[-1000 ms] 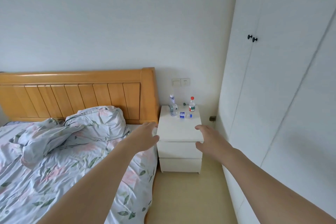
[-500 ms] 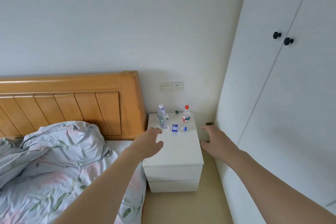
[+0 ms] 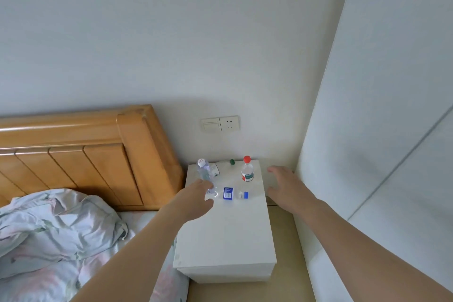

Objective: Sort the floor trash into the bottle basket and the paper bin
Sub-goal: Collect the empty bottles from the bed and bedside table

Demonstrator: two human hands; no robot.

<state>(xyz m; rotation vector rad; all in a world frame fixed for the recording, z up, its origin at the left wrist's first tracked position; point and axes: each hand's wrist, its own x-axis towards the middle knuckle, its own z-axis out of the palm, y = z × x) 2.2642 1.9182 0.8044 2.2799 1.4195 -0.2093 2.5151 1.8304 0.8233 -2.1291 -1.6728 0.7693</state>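
A: Head view, nearest first: what are the hands doing?
B: Left hand (image 3: 196, 200) reaches over the white tabletop (image 3: 225, 235), fingers relaxed, at the clear bottle (image 3: 205, 174). Right hand (image 3: 285, 185) hovers spread, holding nothing.
A: And beyond?
B: A blue-labelled bottle (image 3: 231, 194) lies flat; farther back stands a red-capped bottle (image 3: 247, 170), then a lying green-capped bottle (image 3: 221, 165) by the wall.

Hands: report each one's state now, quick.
Left hand: open, reaching over the nightstand, holding nothing.
Right hand: open, fingers spread, holding nothing.
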